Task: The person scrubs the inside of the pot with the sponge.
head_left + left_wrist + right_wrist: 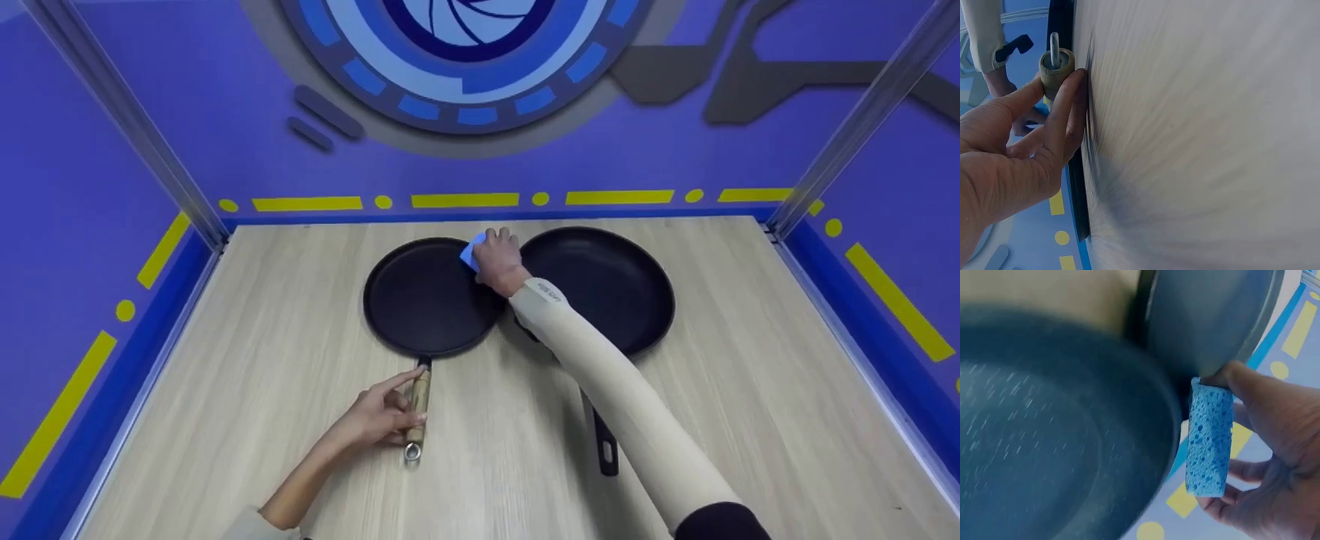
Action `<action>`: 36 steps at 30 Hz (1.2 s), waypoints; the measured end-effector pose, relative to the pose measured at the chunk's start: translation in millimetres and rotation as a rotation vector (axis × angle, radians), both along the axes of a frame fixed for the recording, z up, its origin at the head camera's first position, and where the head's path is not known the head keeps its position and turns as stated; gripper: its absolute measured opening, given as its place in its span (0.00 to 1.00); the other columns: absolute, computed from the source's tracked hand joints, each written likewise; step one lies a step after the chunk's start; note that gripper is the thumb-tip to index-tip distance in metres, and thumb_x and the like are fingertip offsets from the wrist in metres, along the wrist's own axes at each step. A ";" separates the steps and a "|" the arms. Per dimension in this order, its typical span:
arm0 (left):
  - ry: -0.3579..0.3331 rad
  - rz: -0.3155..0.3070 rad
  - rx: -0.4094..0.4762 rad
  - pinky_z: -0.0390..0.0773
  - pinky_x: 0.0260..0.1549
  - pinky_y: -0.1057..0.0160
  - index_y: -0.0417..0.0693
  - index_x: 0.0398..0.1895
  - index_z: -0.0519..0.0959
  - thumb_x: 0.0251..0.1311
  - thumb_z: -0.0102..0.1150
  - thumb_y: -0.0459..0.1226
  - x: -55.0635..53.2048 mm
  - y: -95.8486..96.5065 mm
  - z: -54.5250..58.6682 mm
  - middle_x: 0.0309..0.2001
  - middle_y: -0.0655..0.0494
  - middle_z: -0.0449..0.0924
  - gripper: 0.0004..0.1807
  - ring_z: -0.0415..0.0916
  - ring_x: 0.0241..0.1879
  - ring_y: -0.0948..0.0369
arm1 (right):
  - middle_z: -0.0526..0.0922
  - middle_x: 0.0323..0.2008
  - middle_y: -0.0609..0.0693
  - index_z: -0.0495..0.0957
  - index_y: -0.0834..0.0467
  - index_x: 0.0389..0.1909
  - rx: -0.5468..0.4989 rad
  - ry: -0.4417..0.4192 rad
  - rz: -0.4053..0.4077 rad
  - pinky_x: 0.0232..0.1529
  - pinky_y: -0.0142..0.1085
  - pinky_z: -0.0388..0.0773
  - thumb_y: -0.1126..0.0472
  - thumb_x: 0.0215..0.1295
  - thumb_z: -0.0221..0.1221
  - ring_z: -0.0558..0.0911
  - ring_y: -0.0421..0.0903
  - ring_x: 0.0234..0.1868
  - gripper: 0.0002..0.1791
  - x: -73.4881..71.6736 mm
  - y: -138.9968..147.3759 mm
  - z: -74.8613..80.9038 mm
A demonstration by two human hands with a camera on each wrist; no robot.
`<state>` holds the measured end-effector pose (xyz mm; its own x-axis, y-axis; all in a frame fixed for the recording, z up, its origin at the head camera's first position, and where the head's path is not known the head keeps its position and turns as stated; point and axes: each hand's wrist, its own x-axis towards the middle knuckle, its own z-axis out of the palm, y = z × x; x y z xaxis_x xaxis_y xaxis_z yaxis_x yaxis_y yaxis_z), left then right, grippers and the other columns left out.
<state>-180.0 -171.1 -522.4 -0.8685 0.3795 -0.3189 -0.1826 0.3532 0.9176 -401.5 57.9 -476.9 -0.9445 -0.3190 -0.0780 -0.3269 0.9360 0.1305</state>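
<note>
My left hand (379, 414) grips the wooden handle (419, 405) of a flat black pan (427, 300). In the left wrist view, thumb and fingers pinch that handle near its metal hanging ring (1055, 49). My right hand (499, 259) holds a blue sponge (1209, 439) between thumb and fingers. It is at the far right rim of the flat pan, where the sponge overlaps the edge in the head view. Right beside stands a larger, deeper black frying pan (600, 285), partly hidden by my right forearm.
The frying pan's black handle (606, 446) points toward me under my right forearm. Both pans lie on a light wooden table (277, 300). Blue panels with yellow marks (465, 200) enclose its back and both sides, with metal posts (142, 127) at the corners.
</note>
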 end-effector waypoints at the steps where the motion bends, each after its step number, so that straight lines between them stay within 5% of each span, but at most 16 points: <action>1: 0.001 -0.001 0.001 0.89 0.29 0.62 0.46 0.79 0.59 0.62 0.70 0.32 -0.5 -0.1 0.0 0.41 0.48 0.75 0.44 0.81 0.30 0.66 | 0.77 0.58 0.63 0.82 0.63 0.56 -0.012 0.006 -0.014 0.63 0.53 0.77 0.47 0.65 0.69 0.74 0.62 0.60 0.27 -1.0 -4.5 -1.7; 12: -0.004 0.004 0.034 0.89 0.30 0.61 0.45 0.79 0.59 0.62 0.69 0.31 -1.3 -2.3 2.6 0.42 0.48 0.76 0.44 0.82 0.30 0.66 | 0.70 0.63 0.66 0.76 0.57 0.64 -0.187 0.055 -0.064 0.62 0.50 0.80 0.41 0.73 0.60 0.73 0.63 0.63 0.29 -5.2 -54.0 -27.7; 16: -0.013 0.000 0.050 0.89 0.30 0.62 0.45 0.79 0.60 0.62 0.70 0.31 0.1 -0.4 0.7 0.42 0.48 0.76 0.43 0.82 0.31 0.66 | 0.71 0.62 0.69 0.73 0.58 0.65 -0.232 0.013 0.019 0.60 0.51 0.82 0.44 0.76 0.56 0.73 0.65 0.62 0.27 -0.7 -70.7 -34.0; 22: -0.013 0.000 0.037 0.88 0.29 0.64 0.45 0.78 0.60 0.62 0.70 0.33 0.8 -3.2 -0.4 0.41 0.49 0.74 0.43 0.82 0.32 0.67 | 0.75 0.62 0.65 0.73 0.51 0.68 -0.166 -0.021 0.131 0.57 0.51 0.84 0.47 0.76 0.55 0.75 0.63 0.61 0.24 3.5 -81.7 -32.9; 26: -0.006 -0.015 0.025 0.87 0.28 0.64 0.44 0.78 0.60 0.62 0.70 0.33 4.1 -5.3 -1.4 0.40 0.51 0.74 0.43 0.80 0.30 0.67 | 0.76 0.64 0.60 0.74 0.43 0.67 -0.128 -0.078 0.301 0.57 0.50 0.84 0.47 0.73 0.59 0.76 0.60 0.61 0.24 16.5 -80.7 -30.6; 32: 0.007 -0.027 0.033 0.86 0.27 0.64 0.45 0.78 0.59 0.63 0.70 0.34 0.8 -5.0 -0.4 0.40 0.50 0.75 0.43 0.80 0.30 0.66 | 0.68 0.75 0.55 0.69 0.38 0.73 -0.122 -0.180 0.474 0.75 0.45 0.70 0.49 0.74 0.60 0.69 0.55 0.73 0.29 38.3 -78.9 -21.8; 36: 0.012 -0.029 0.025 0.87 0.28 0.62 0.46 0.78 0.59 0.63 0.70 0.33 -1.0 -2.0 1.2 0.41 0.49 0.76 0.43 0.80 0.30 0.66 | 0.67 0.76 0.53 0.71 0.38 0.71 -0.169 -0.228 0.522 0.77 0.44 0.68 0.54 0.71 0.64 0.69 0.54 0.74 0.29 46.0 -69.5 -17.9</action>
<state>-181.0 -173.2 -521.2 -0.8609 0.4118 -0.2988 -0.1618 0.3353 0.9281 -355.5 -11.6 -494.9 -0.6252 -0.7622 -0.1681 -0.7516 0.6459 -0.1334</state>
